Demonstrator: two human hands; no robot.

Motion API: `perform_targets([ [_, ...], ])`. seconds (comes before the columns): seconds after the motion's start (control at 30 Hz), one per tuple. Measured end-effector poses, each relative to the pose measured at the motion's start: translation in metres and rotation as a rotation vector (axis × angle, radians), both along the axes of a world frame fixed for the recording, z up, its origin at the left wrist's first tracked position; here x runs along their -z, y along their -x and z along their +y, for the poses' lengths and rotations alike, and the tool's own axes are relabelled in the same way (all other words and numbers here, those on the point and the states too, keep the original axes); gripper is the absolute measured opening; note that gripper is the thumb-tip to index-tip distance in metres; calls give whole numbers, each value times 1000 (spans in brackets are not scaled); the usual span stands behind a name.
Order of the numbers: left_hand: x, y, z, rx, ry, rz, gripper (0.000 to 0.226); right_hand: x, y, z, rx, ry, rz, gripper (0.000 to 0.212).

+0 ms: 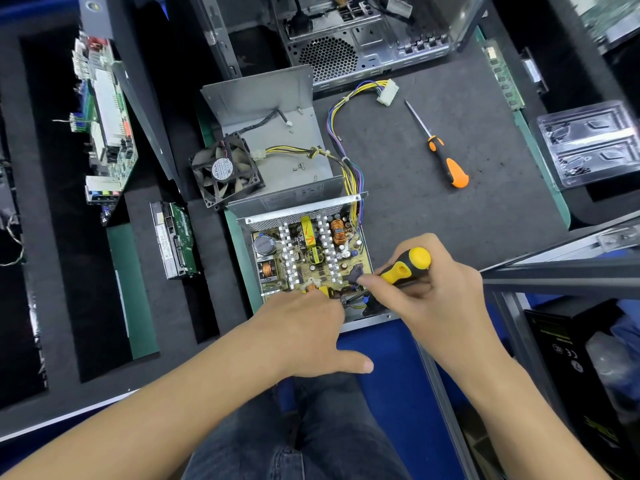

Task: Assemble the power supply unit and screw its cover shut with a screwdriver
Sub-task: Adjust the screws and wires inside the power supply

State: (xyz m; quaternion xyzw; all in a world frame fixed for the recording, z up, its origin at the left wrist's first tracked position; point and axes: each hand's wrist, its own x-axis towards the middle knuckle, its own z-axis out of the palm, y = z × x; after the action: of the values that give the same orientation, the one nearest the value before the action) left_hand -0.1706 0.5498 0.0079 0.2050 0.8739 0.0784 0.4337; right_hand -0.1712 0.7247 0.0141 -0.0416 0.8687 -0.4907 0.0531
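Note:
The open power supply unit [242, 244] sits at the table's near edge, its circuit board [304, 254] exposed. My right hand [436, 303] grips a yellow and black screwdriver [407, 266], its shaft slanting down into the board's near right corner. My left hand [311, 327] rests on the unit's near edge, fingers reaching over the board, thumb stretched to the right. The grey metal cover [263, 105] lies open behind the unit, with a black fan [225, 169] on its left side and loose screws [298, 167] on its floor.
An orange and black screwdriver [443, 152] lies on the grey mat to the right. A wire bundle with a white connector [388, 91] curls behind the unit. A computer case [346, 36] stands at the back, circuit boards [104, 123] to the left, a clear plastic tray [592, 147] on the right.

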Motion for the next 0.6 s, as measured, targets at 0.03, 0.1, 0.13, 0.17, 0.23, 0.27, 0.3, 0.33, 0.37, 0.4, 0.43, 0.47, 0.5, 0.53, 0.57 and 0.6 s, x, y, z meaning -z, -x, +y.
perform_targets([
  [0.03, 0, 0, 0, 4, 2, 2, 68, -2, 0, -1, -18, -9, 11, 36],
  [0.1, 1, 0, 0, 8, 4, 4, 68, -5, -2, -4, -48, -12, 19, 33],
  [0.13, 2, 0, 0, 11, 2, 4, 68, -7, -2, -5, -61, -16, 21, 32],
  [0.17, 2, 0, -1, 12, 0, 3, 68, -8, -3, -5, -72, -23, 23, 32],
  [0.23, 1, 0, 0, 12, -4, 4, 68, -10, -3, -6, -83, -37, 20, 33],
  [0.27, 1, 0, 0, 10, -4, 5, 67, -11, -3, -6, -81, -45, 16, 33],
  [0.3, 1, 0, 0, 8, -5, 6, 67, -12, -4, -6, -78, -51, 11, 33],
  [0.33, 1, 0, 0, 7, -5, 7, 67, -12, -4, -5, -79, -55, 3, 33],
  [0.37, 1, 0, 0, 6, -4, 7, 66, -13, -5, -5, -87, -54, -8, 33],
  [0.4, 2, -1, 0, 6, -3, 8, 66, -14, -6, -5, -98, -54, -18, 31],
  [0.43, 2, -1, 0, 5, -3, 9, 66, -15, -6, -4, -111, -61, -23, 30],
  [0.47, 4, -1, -1, 7, -2, 10, 65, -15, -7, -4, -124, -75, -26, 30],
  [0.5, 5, -1, -1, 10, -2, 13, 66, -16, -7, -4, -137, -92, -29, 30],
  [0.53, 6, -1, -1, 15, -2, 16, 68, -17, -8, -3, -151, -106, -32, 29],
  [0.57, 6, -1, -1, 16, -2, 18, 71, -17, -9, -3, -163, -116, -31, 28],
  [0.6, 7, -2, -1, 15, -4, 16, 70, -18, -9, -3, -174, -123, -28, 28],
])
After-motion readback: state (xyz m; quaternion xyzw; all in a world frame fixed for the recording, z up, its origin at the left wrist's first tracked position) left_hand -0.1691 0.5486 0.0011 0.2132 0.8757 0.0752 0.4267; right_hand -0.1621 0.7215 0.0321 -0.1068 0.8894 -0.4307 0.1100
